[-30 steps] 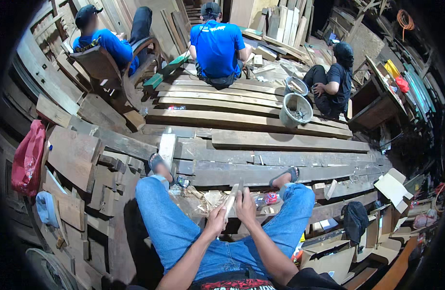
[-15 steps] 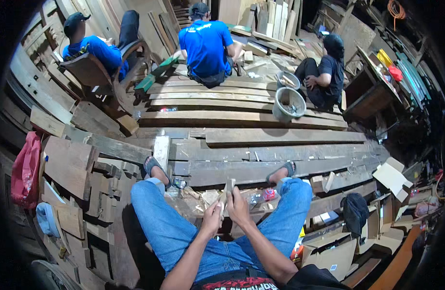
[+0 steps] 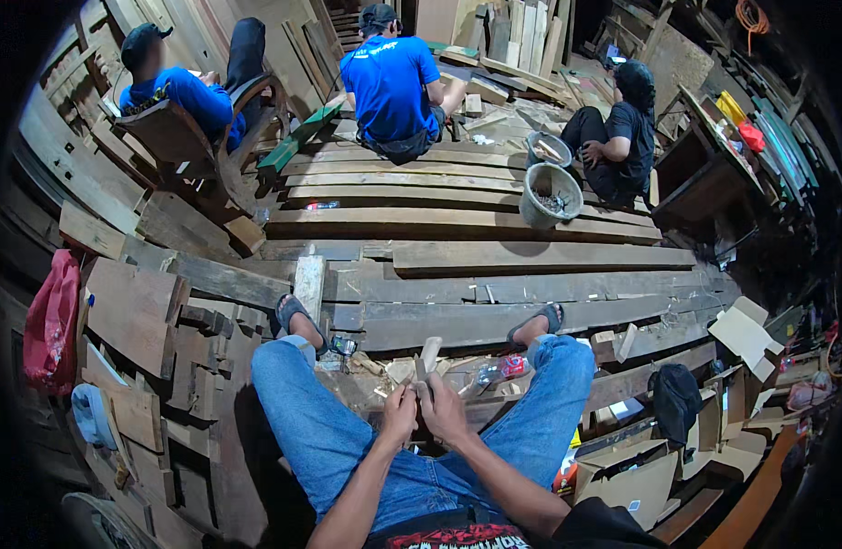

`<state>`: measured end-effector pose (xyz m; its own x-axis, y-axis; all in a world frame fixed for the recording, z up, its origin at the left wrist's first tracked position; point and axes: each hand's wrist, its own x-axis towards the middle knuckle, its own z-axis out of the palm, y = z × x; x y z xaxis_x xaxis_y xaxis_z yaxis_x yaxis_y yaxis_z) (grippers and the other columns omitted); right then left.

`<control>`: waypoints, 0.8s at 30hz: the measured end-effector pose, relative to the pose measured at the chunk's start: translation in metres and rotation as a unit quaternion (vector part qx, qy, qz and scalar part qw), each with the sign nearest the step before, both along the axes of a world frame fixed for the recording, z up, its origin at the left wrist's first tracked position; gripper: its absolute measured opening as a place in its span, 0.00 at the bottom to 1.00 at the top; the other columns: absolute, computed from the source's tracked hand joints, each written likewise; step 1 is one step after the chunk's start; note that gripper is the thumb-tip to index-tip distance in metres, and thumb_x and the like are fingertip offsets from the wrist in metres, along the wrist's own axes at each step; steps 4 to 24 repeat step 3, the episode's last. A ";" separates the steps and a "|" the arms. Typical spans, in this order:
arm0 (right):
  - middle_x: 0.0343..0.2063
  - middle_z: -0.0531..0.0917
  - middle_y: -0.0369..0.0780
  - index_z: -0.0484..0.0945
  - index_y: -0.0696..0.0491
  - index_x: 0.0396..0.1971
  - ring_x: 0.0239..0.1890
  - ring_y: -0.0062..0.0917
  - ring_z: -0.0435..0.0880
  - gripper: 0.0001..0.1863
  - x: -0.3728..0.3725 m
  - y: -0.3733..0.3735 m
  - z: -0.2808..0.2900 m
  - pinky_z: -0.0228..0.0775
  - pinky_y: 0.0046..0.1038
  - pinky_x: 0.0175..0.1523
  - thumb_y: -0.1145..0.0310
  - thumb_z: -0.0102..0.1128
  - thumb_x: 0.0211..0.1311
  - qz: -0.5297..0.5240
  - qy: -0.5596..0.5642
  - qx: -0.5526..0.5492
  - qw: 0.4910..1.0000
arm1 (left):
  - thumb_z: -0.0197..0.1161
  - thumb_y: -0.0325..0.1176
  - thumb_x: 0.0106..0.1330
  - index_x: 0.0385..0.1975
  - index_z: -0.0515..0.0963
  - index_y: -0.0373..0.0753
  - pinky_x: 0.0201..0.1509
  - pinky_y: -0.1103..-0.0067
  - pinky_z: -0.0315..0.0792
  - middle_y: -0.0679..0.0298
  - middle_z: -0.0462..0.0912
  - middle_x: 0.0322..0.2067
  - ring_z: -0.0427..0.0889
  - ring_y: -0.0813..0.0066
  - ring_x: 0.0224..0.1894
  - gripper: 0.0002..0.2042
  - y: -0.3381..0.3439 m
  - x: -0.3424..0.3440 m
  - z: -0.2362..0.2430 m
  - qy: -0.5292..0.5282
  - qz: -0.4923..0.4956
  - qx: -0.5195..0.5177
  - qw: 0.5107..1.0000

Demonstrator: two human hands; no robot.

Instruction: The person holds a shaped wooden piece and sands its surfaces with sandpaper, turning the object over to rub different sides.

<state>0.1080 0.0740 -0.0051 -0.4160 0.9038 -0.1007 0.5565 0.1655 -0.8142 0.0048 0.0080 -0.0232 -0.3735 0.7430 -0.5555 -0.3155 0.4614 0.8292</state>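
Note:
Between my knees, both hands are closed and close together. A short pale piece of wood (image 3: pixel 431 351) sticks up from between them, its rounded top leaning slightly right. My left hand (image 3: pixel 400 417) grips around its lower end. Pressed against the wood from the right is my right hand (image 3: pixel 444 414), its fingers curled. A narrow greyish sliver (image 3: pixel 420 369), perhaps a blade, shows beside the wood; which hand holds it I cannot tell. Wood scraps (image 3: pixel 400 371) lie beyond my hands, with a clear plastic bottle (image 3: pixel 501 370) with a red label to their right.
Long planks (image 3: pixel 530 258) stretch across in front of my feet. Two grey buckets, the nearer one (image 3: pixel 549 197) holding dark bits, stand by a seated person (image 3: pixel 627 137). Two people in blue sit farther back and left. Cardboard boxes (image 3: pixel 627 485) lie at right, stacked boards (image 3: pixel 133 306) at left.
The wood's top now stands farther out from my hands and leans more to the right. My right hand has shifted slightly left and nearer to me, closer to my left hand.

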 end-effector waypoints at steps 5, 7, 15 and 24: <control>0.34 0.82 0.58 0.70 0.56 0.44 0.38 0.58 0.80 0.16 -0.006 0.017 0.002 0.70 0.52 0.39 0.56 0.52 0.73 -0.014 -0.025 0.002 1.000 | 0.53 0.42 0.76 0.58 0.75 0.41 0.26 0.82 0.70 0.72 0.72 0.23 0.70 0.84 0.22 0.17 -0.001 0.001 -0.002 0.063 -0.037 0.032 0.997; 0.34 0.82 0.58 0.70 0.56 0.44 0.38 0.58 0.80 0.16 -0.006 0.017 0.002 0.70 0.52 0.39 0.56 0.52 0.73 -0.014 -0.025 0.002 1.000 | 0.53 0.42 0.76 0.58 0.75 0.41 0.26 0.82 0.70 0.72 0.72 0.23 0.70 0.84 0.22 0.17 -0.001 0.001 -0.002 0.063 -0.037 0.032 0.997; 0.34 0.82 0.58 0.70 0.56 0.44 0.38 0.58 0.80 0.16 -0.006 0.017 0.002 0.70 0.52 0.39 0.56 0.52 0.73 -0.014 -0.025 0.002 1.000 | 0.53 0.42 0.76 0.58 0.75 0.41 0.26 0.82 0.70 0.72 0.72 0.23 0.70 0.84 0.22 0.17 -0.001 0.001 -0.002 0.063 -0.037 0.032 0.997; 0.34 0.82 0.58 0.70 0.56 0.44 0.38 0.58 0.80 0.16 -0.006 0.017 0.002 0.70 0.52 0.39 0.56 0.52 0.73 -0.014 -0.025 0.002 1.000 | 0.53 0.42 0.76 0.58 0.75 0.41 0.26 0.82 0.70 0.72 0.72 0.23 0.70 0.84 0.22 0.17 -0.001 0.001 -0.002 0.063 -0.037 0.032 0.997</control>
